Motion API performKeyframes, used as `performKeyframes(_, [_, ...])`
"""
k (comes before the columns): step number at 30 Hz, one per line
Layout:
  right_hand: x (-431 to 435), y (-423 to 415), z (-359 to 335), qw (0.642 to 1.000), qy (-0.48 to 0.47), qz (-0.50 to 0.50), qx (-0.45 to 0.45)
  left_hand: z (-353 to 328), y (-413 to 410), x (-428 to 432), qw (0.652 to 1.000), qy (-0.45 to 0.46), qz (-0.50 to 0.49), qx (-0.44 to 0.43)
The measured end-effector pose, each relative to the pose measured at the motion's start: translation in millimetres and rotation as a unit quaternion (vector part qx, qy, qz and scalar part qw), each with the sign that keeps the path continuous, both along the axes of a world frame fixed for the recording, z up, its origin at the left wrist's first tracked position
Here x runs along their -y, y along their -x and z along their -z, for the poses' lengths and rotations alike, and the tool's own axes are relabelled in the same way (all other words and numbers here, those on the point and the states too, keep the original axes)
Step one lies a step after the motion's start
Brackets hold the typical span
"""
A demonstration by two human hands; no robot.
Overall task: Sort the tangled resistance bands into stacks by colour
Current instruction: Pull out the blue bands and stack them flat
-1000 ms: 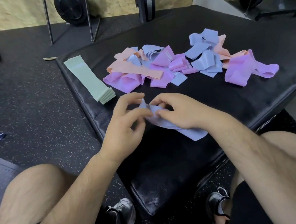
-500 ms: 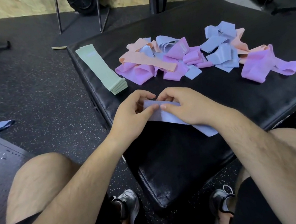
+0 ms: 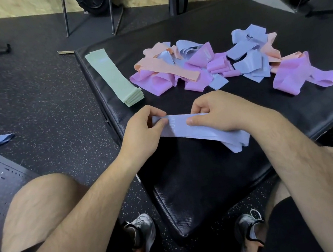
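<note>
Hands: my left (image 3: pixel 143 127) and right (image 3: pixel 213 112) pinch a blue band (image 3: pixel 185 126) on the near mat (image 3: pixel 202 177); green stack (image 3: pixel 115 77) lies far left.

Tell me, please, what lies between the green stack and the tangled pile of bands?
In the head view, only a bare strip of the black mat lies between the green stack and the tangled pile; the two do not touch.

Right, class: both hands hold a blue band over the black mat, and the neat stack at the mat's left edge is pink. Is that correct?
Not quite. The head view shows the neat stack at the left edge of the black mat is pale green, not pink. The left hand and right hand do hold a blue band.
</note>
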State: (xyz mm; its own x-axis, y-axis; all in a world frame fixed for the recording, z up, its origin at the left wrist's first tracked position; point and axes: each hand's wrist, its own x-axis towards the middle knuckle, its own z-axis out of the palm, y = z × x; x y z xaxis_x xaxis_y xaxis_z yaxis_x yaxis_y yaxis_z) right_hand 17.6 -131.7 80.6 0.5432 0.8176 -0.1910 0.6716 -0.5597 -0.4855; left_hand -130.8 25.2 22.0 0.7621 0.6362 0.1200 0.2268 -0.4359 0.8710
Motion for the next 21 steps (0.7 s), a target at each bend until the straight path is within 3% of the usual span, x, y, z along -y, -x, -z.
performKeyframes(3, [-0.2,-7.4,-1.6,0.997,0.047,0.002,0.068,-0.9,-0.3,0.6,1.0,-0.013,-0.012,-0.007])
performKeyframes(6, [-2.7,-9.7,1.7,0.995,0.061,0.004,0.08,-2.3,0.6,1.2,0.999,-0.041,-0.015,-0.015])
performKeyframes(12, [-8.6,-4.6,13.9,0.992,0.066,-0.007,0.105,12.2,-2.8,-0.8,0.984,-0.172,0.001,-0.04])
performKeyframes(15, [-10.4,-5.2,16.6,0.991,0.069,-0.006,0.118,17.7,-6.4,8.4,0.959,-0.281,-0.03,-0.015])
performKeyframes(21, [-8.9,-3.9,13.9,0.991,0.065,-0.001,0.113,20.5,-19.6,35.2,0.951,-0.287,0.11,0.03])
